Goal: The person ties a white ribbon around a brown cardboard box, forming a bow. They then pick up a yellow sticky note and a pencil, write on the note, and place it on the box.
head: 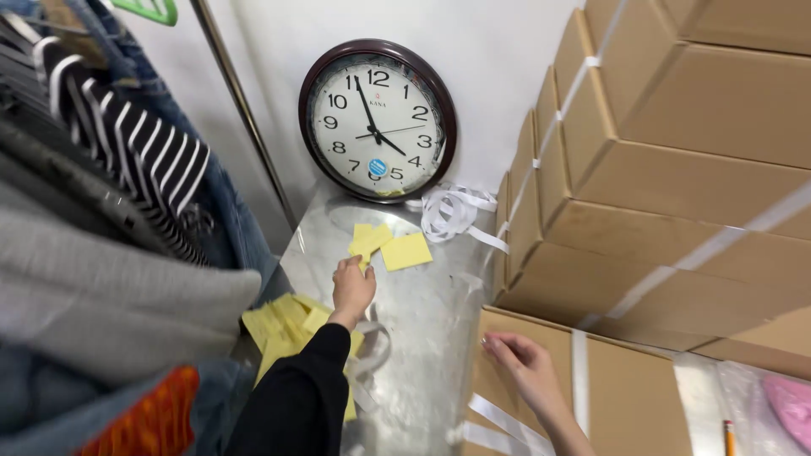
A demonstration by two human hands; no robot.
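Observation:
My left hand (351, 287), in a black sleeve, reaches forward over a shiny metal tabletop (431, 312) and pinches a small yellow paper slip (367, 242). A second yellow slip (406, 251) lies flat just to the right of it. A loose pile of yellow slips (283, 325) sits under my left forearm. My right hand (524, 363) rests with fingers spread on the top edge of a brown cardboard box (634, 397) at the lower right, holding nothing.
A round wall clock (378, 120) with a dark rim leans against the white wall at the back. White strapping band (452, 211) lies coiled beside it. Stacked strapped cartons (676, 169) fill the right. Hanging clothes (101, 194) and a metal rail (245, 110) crowd the left.

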